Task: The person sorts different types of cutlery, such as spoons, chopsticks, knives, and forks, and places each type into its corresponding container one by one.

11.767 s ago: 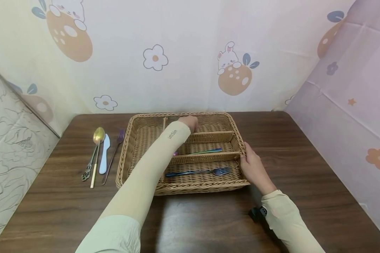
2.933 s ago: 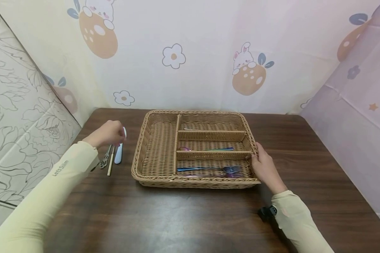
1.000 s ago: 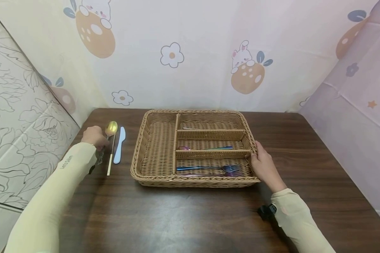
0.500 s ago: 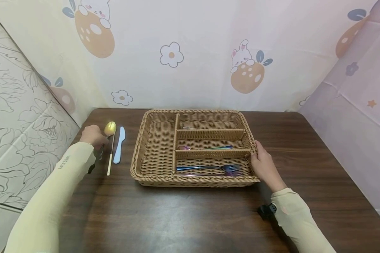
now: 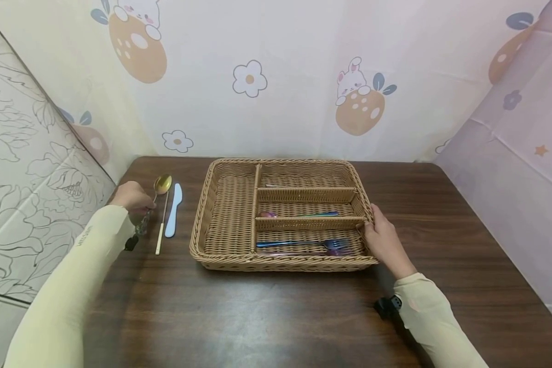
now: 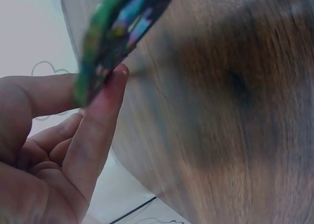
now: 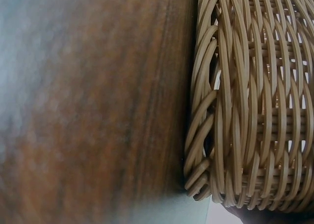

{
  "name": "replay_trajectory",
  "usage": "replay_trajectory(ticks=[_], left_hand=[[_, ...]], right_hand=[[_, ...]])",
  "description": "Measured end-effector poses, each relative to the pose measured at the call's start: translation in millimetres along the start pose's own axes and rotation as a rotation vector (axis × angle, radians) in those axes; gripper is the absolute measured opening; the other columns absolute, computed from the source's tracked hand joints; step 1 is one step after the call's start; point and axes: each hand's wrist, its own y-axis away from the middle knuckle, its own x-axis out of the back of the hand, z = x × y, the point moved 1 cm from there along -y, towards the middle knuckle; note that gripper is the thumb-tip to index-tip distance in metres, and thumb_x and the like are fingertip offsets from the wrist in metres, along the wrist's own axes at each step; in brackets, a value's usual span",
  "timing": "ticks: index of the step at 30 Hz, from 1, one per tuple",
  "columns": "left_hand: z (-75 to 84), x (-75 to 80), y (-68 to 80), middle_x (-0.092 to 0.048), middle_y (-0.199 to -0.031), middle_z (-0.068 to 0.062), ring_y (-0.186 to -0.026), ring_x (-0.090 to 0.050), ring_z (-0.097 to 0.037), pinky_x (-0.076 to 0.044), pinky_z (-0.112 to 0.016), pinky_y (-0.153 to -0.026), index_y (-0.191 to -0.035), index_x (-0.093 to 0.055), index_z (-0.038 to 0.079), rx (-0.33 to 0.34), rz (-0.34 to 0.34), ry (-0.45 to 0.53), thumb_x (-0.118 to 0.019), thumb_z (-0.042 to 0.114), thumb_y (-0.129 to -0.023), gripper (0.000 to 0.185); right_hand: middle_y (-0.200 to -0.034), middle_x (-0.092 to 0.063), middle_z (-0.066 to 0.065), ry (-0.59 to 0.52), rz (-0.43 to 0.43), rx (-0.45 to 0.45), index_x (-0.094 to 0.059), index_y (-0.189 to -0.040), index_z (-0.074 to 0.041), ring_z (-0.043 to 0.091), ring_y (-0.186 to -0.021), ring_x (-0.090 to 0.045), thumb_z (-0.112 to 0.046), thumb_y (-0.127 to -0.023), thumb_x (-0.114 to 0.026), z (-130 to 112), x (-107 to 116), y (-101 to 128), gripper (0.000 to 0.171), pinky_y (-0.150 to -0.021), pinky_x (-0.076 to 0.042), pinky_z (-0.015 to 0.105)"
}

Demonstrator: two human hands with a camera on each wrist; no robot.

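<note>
My left hand point(image 5: 130, 197) is at the table's left side and pinches an ornate utensil point(image 5: 141, 225) between thumb and fingers. In the left wrist view its iridescent green handle point(image 6: 117, 33) sits against my fingertips point(image 6: 110, 94), just above the wood. Beside it lie a gold spoon with a white handle point(image 5: 161, 185) and a light blue knife point(image 5: 174, 203). My right hand point(image 5: 383, 239) grips the right rim of the wicker basket point(image 5: 201, 214); the right wrist view shows only the basket wall point(image 7: 245, 111).
The basket has one long left compartment and three right ones. The near one holds a blue fork point(image 5: 303, 243) and a purple one, the middle one an iridescent utensil point(image 5: 299, 214). Papered walls close in at the back and both sides of the dark wooden table point(image 5: 267, 317).
My left hand has shifted slightly left and back with the ornate utensil pinched in it, its handle now hanging below the hand. The right hand and the basket have not moved.
</note>
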Motion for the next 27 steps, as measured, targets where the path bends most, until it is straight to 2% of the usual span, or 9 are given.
replay_trajectory(ticks=[5, 12, 14, 20, 24, 27], left_hand=[[2.2, 5.7, 2.5, -0.063, -0.06, -0.006, -0.059, -0.061, -0.021, -0.051, -0.035, -0.058, -0.075, -0.068, -0.008, -0.052, 0.019, 0.002, -0.068, 0.004, -0.079, 0.012], [13.6, 14.4, 5.0, -0.055, -0.049, -0.001, -0.048, -0.048, -0.015, -0.043, -0.03, -0.051, -0.059, -0.065, -0.001, -0.142, 0.047, -0.045, -0.065, 0.006, -0.08, 0.022], [19.8, 15.8, 6.5, -0.055, -0.049, 0.0, -0.047, -0.046, -0.013, -0.041, -0.028, -0.05, -0.062, -0.066, -0.003, -0.165, 0.041, -0.052, -0.064, 0.007, -0.082, 0.022], [42.8, 15.1, 12.1, -0.063, -0.062, -0.003, -0.057, -0.053, -0.015, -0.046, -0.032, -0.061, -0.079, -0.07, -0.006, -0.218, 0.05, -0.092, -0.062, 0.007, -0.086, 0.017], [58.4, 11.7, 15.4, -0.065, -0.066, -0.006, -0.061, -0.055, -0.017, -0.046, -0.033, -0.061, -0.083, -0.07, -0.008, -0.227, 0.046, -0.107, -0.063, 0.007, -0.086, 0.016], [69.3, 8.5, 17.1, -0.067, -0.071, -0.01, -0.063, -0.057, -0.019, -0.047, -0.03, -0.059, -0.087, -0.069, -0.009, -0.233, 0.016, -0.089, -0.063, 0.004, -0.086, 0.015]], right_hand=[[-0.139, -0.03, 0.041, -0.006, -0.004, -0.009, -0.015, -0.145, 0.012, 0.053, -0.127, -0.032, -0.005, -0.098, -0.033, 0, 0, 0, 0.053, -0.101, -0.029, 0.061], [-0.139, -0.031, 0.041, -0.014, -0.008, -0.011, -0.014, -0.146, 0.011, 0.052, -0.126, -0.034, -0.005, -0.099, -0.033, -1, 0, 0, 0.053, -0.1, -0.031, 0.061], [-0.139, -0.031, 0.04, -0.013, -0.007, -0.009, -0.015, -0.146, 0.011, 0.052, -0.126, -0.034, -0.005, -0.099, -0.033, -1, 0, 0, 0.053, -0.1, -0.031, 0.061], [-0.138, -0.031, 0.04, -0.009, -0.004, -0.005, -0.015, -0.145, 0.011, 0.052, -0.126, -0.034, -0.005, -0.099, -0.033, -1, 0, 0, 0.052, -0.099, -0.031, 0.062], [-0.139, -0.031, 0.04, -0.005, -0.006, -0.006, -0.015, -0.145, 0.011, 0.053, -0.126, -0.033, -0.005, -0.099, -0.033, -1, 1, 0, 0.053, -0.1, -0.03, 0.062], [-0.138, -0.031, 0.04, -0.001, -0.006, -0.007, -0.016, -0.145, 0.011, 0.053, -0.126, -0.033, -0.005, -0.099, -0.033, -2, 1, 0, 0.052, -0.1, -0.03, 0.062]])
